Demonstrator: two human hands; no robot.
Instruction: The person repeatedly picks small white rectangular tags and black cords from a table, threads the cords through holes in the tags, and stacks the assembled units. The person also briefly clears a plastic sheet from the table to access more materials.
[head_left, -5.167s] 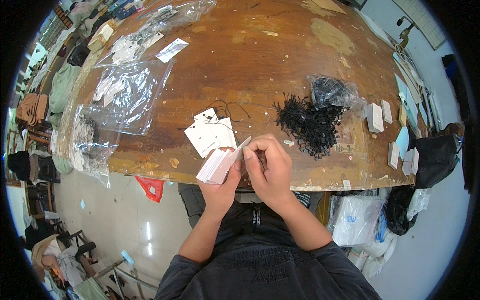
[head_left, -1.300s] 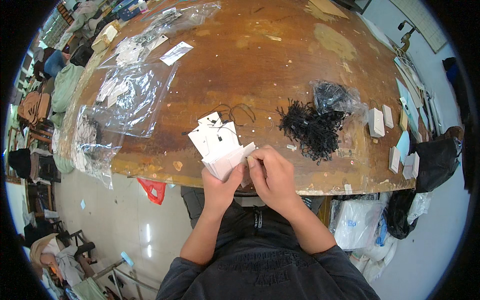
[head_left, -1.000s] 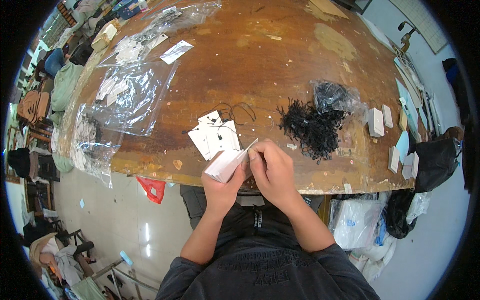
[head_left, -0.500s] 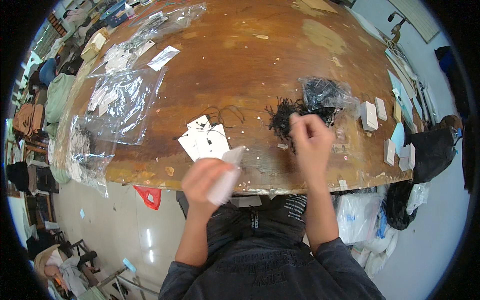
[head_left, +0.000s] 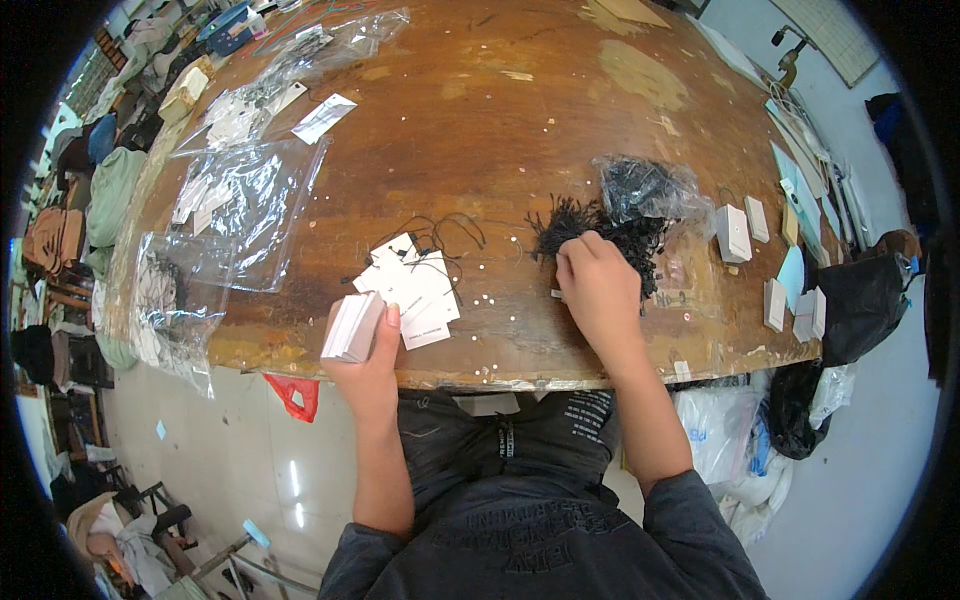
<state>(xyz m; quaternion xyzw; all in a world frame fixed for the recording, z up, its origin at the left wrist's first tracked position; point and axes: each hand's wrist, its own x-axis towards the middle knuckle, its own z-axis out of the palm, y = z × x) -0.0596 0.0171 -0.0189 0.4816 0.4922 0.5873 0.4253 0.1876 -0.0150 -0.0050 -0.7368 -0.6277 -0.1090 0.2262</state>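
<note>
My left hand (head_left: 368,362) grips a stack of white paper tags (head_left: 350,327) at the near edge of the brown wooden table (head_left: 470,120). Just beyond it lies a small pile of white tags with black strings attached (head_left: 412,282). My right hand (head_left: 598,283) reaches into a heap of black string loops (head_left: 600,225), its fingers pinched at the heap's near left edge. Whether a string is between the fingers I cannot tell. A clear bag of more black strings (head_left: 648,190) lies behind the heap.
Clear plastic bags (head_left: 235,205) with white tags cover the table's left side. Small stacks of white cards (head_left: 735,232) stand at the right edge, with a dark bag (head_left: 858,305) beyond. A red scrap (head_left: 293,395) lies on the shiny floor below.
My hands were together at the tag stack; now my right hand has moved right and forward to the black string heap. My left hand stays at the table edge with the stack.
</note>
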